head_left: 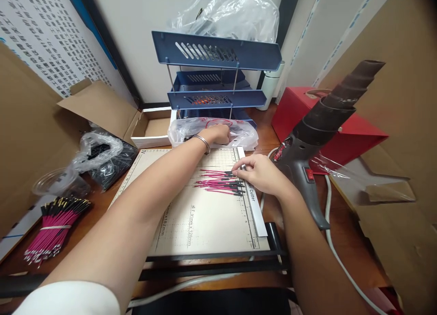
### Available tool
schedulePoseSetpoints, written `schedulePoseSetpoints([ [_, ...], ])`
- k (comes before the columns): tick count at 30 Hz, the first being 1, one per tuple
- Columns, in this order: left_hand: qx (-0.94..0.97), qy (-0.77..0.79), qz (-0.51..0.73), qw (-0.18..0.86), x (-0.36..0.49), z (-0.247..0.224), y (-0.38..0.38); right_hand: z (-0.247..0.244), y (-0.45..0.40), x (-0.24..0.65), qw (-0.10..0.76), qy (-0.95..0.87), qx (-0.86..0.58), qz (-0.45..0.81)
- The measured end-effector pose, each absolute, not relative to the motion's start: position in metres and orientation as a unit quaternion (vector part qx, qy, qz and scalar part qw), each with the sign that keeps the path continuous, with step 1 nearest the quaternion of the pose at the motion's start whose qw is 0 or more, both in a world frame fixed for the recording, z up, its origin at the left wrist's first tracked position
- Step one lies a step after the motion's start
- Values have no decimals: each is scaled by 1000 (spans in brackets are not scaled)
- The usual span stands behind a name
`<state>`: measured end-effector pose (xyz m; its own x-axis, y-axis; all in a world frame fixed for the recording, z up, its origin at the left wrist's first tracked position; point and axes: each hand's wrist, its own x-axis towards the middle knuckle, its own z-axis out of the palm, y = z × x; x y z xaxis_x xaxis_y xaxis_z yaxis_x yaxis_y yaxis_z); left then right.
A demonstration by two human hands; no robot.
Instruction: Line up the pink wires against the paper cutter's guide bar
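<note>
My left hand (218, 134), with a silver bangle at the wrist, reaches to a clear plastic bag (245, 135) beyond the board; its fingers are mostly hidden. My right hand (257, 173) pinches the black ends of pink wires near the cutter board's right edge. Several pink wires with black sleeves (218, 184) lie side by side, roughly parallel, on the cream paper cutter board (211, 228). The wires' black ends point right. A banded bundle of similar pink wires (56, 228) lies on the table at the left.
A grey heat gun (303, 155) stands at the right, before a red box (293, 108). Blue tiered trays (218, 53) rise behind the bag. An open cardboard box (157, 128), a black packet (112, 165) and a clear plastic cup (63, 183) are at the left.
</note>
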<state>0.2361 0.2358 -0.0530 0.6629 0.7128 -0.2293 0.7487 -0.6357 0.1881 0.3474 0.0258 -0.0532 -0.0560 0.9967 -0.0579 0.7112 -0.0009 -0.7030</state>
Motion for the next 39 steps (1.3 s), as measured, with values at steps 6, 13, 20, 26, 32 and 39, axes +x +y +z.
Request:
schedulePoseSetpoints([
  [6,898,404,15,173,227,-56,237,-52,26,348,238,-662,-646,295],
  [13,885,375,184,204,210,-42,230,-54,25,348,240,-662,-645,296],
  [20,918,271,207,203,160,-30,189,-53,26,352,232,-659,-640,319],
  [26,944,205,167,196,137,-44,144,-51,24,353,271,-648,-648,295],
  [32,945,199,169,198,150,-50,124,-53,25,354,274,-641,-679,231],
  [39,942,211,160,208,128,-45,118,-53,26,353,252,-649,-688,203],
])
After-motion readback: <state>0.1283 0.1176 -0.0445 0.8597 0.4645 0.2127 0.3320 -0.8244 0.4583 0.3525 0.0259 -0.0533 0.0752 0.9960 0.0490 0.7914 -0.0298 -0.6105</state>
